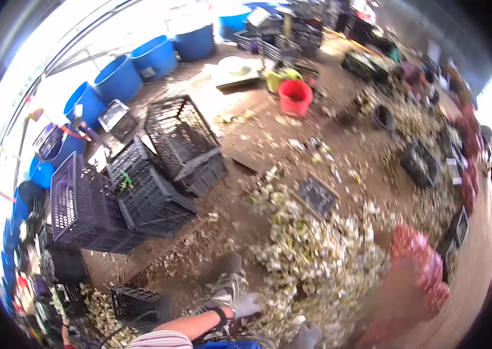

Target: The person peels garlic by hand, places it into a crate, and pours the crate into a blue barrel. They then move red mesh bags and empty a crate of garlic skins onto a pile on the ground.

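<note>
My left hand, in a pale grey glove with a black band at the wrist, reaches over the edge of a heap of white and green plant trimmings. Blur hides how its fingers are set, and nothing plainly shows in it. At the bottom edge, my right hand is gloved in grey too and partly cut off by the frame. A small white bulb shows at its fingertips, seemingly gripped. One shoe rests on the soil left of the heap.
Black crates stand stacked at left, with a smaller crate near my left arm. Blue tubs line the far left. Beyond the heap are a flat dark crate and a red bucket. Red mesh sacks lie at right.
</note>
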Tool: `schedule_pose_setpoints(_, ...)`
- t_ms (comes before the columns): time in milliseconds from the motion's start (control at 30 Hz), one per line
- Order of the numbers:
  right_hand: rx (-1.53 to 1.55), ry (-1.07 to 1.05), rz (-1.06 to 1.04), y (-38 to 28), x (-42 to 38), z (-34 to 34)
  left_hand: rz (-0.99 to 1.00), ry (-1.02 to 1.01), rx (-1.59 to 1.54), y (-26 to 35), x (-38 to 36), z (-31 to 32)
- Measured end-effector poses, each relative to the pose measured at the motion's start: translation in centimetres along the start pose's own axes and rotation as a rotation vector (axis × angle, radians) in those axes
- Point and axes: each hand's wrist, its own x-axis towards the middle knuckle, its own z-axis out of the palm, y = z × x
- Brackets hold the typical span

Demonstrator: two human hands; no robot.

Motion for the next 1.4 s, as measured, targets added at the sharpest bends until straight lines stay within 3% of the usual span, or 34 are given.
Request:
schedule_pose_setpoints(33,-0.148,-0.082,-0.009,-4.1,1.2,0.9,-0.032,0.131,-0.029,0.1,-1.8,-4.6)
schedule_pose_setpoints(133,-0.513,-0.225,-0.325,-20.6,3.2,7.7,-0.112,0.693,0.006,-4.8,-6.9,-15.0)
schedule_pose_setpoints(167,-0.462,-0.229,-0.485,-26.4,4.0,10.9,-0.159,0.854,0.015,-5.6,-9.3,-17.8)
schedule_pose_setpoints(200,-0.519,-0.229,-0.795,-30.6,7.3,16.1,-0.223,0.956,-0.028,-6.5,-11.6,-19.9)
schedule_pose_setpoints(233,-0.274,-0.296,-0.814,-42.3,4.2,17.8,-0.293,1.052,-0.072,-7.8,-13.7,-21.6)
schedule_pose_setpoints(267,-0.173,-0.293,-0.995,-51.7,2.6,20.3,-0.295,1.127,-0.199,-9.9,-15.3,-22.1)
schedule_pose_setpoints(300,-0.109,-0.294,-0.999,-61.8,-0.6,21.3,-0.300,1.200,-0.325,-12.1,-16.8,-22.1)
schedule_pose_setpoints(367,0.536,-0.579,-0.931,-77.1,-9.1,20.9,-0.396,1.263,-0.304,-15.2,-19.1,-21.8)
schedule_pose_setpoints(400,0.538,-0.588,-1.076,-82.1,-11.5,20.7,-0.471,1.293,-0.333,-14.0,-20.5,-21.4)
schedule_pose_setpoints(433,0.578,-0.768,-1.171,-85.8,-13.2,20.5,-0.433,1.327,-0.379,-20.2,-19.5,-19.1)
schedule_pose_setpoints(467,0.610,-0.847,-1.140,-87.7,-14.8,20.4,-0.478,1.312,-0.397,-20.8,-19.6,-17.7)
schedule_pose_setpoints(500,0.600,-0.866,-1.246,-88.1,-16.3,19.9,-0.522,1.290,-0.415,-20.6,-19.7,-16.8)
schedule_pose_setpoints(567,0.520,-0.871,-1.239,-86.0,-16.5,20.6,-0.643,1.061,-0.540,-15.5,-20.7,-16.7)
schedule_pose_setpoints(633,0.286,-0.876,-1.066,-80.5,-12.7,22.6,-0.526,0.931,-0.528,-23.6,-16.5,-12.2)
schedule_pose_setpoints(667,0.398,-0.947,-1.044,-76.2,-10.7,23.7,-0.505,0.845,-0.436,-22.5,-16.0,-12.2)
schedule_pose_setpoints(700,0.220,-0.868,-0.966,-71.5,-8.3,23.7,-0.370,0.862,-0.212,-22.4,-15.1,-11.9)
schedule_pose_setpoints(733,0.050,-0.787,-0.856,-66.0,-6.1,23.2,-0.332,0.813,-0.180,-18.5,-15.5,-13.6)
schedule_pose_setpoints(767,0.007,-0.762,-0.735,-60.2,-4.2,21.7,-0.431,0.738,-0.320,-18.1,-14.3,-13.8)
schedule_pose_setpoints(800,-0.029,-0.735,-0.618,-53.5,-2.1,20.3,-0.354,0.749,-0.250,-18.3,-13.1,-14.0)
schedule_pose_setpoints(833,-0.357,-0.510,-1.056,-45.7,0.5,19.2,-0.275,0.736,-0.185,-16.6,-12.5,-15.1)
schedule_pose_setpoints(867,-0.404,-0.573,-0.508,-37.4,2.3,15.9,-0.341,0.630,-0.243,-17.9,-10.9,-15.5)
schedule_pose_setpoints(900,-0.374,-0.569,-0.613,-30.3,2.5,11.8,-0.307,0.622,-0.131,-13.6,-10.4,-17.3)
schedule_pose_setpoints(933,-0.552,-0.473,-0.700,-23.2,2.8,8.5,-0.335,0.547,-0.135,-14.3,-8.6,-17.4)
schedule_pose_setpoints(967,-0.481,-0.384,-0.023,-16.1,1.9,4.4,-0.366,0.475,-0.137,-14.6,-6.7,-17.9)
schedule_pose_setpoints(1000,-0.517,-0.305,-0.080,-9.8,0.2,0.0,-0.323,0.426,0.054,-13.6,-4.9,-18.5)
schedule_pose_setpoints(1033,-0.222,-0.038,0.211,-1.0,-1.4,-2.3,-0.275,0.375,0.244,-11.8,-2.9,-19.0)
schedule_pose_setpoints(1100,0.188,0.188,0.448,3.8,-7.0,-8.3,-0.231,0.264,0.340,-7.3,1.3,-19.2)
schedule_pose_setpoints(1167,0.384,0.410,0.626,6.8,-11.7,-10.7,-0.141,0.278,0.420,-6.1,6.1,-17.8)
schedule_pose_setpoints(1267,0.523,0.473,0.674,12.3,-16.4,-9.0,-0.158,0.204,0.397,3.1,10.1,-12.9)
schedule_pose_setpoints(1300,0.507,0.400,0.752,13.7,-17.2,-7.7,-0.153,0.206,0.428,3.6,10.9,-11.4)
schedule_pose_setpoints(1333,0.321,0.381,0.676,20.6,-18.2,-4.0,-0.071,0.185,0.464,3.6,12.4,-9.6)
schedule_pose_setpoints(1367,0.390,0.317,0.660,18.1,-18.0,-3.0,0.007,0.159,0.505,2.7,14.1,-8.3)
schedule_pose_setpoints(1400,0.607,0.227,0.845,20.0,-17.6,-0.4,-0.002,0.155,0.542,2.5,14.5,-7.2)
